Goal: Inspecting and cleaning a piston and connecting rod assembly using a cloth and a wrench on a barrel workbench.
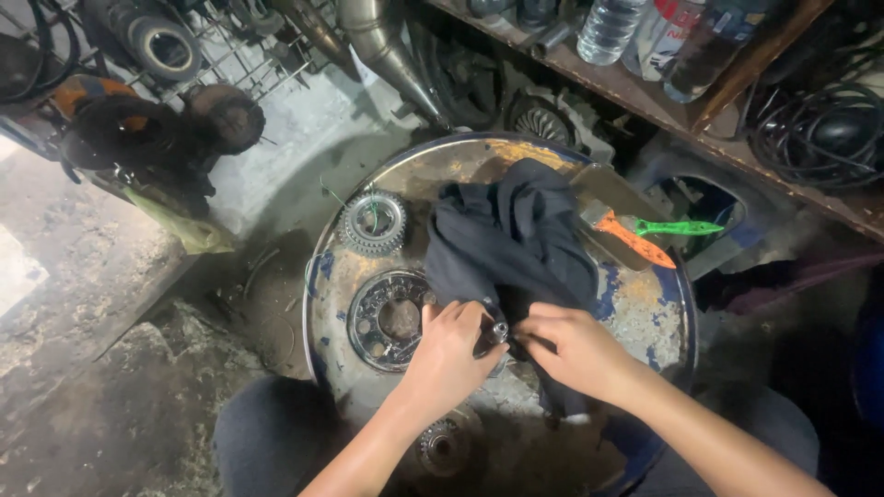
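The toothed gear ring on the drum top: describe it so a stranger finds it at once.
Start at the round rusty drum top in the middle. The toothed gear ring lies flat near its upper left edge, left of the dark cloth. Unlike the larger chrome ring below it, it has coarse outer teeth and lies untouched by either hand.

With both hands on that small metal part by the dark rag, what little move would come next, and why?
Probably a small turn of the small metal part against the dark cloth: the left hand grips it while the right hand pinches the cloth beside it, so wiping looks likely.
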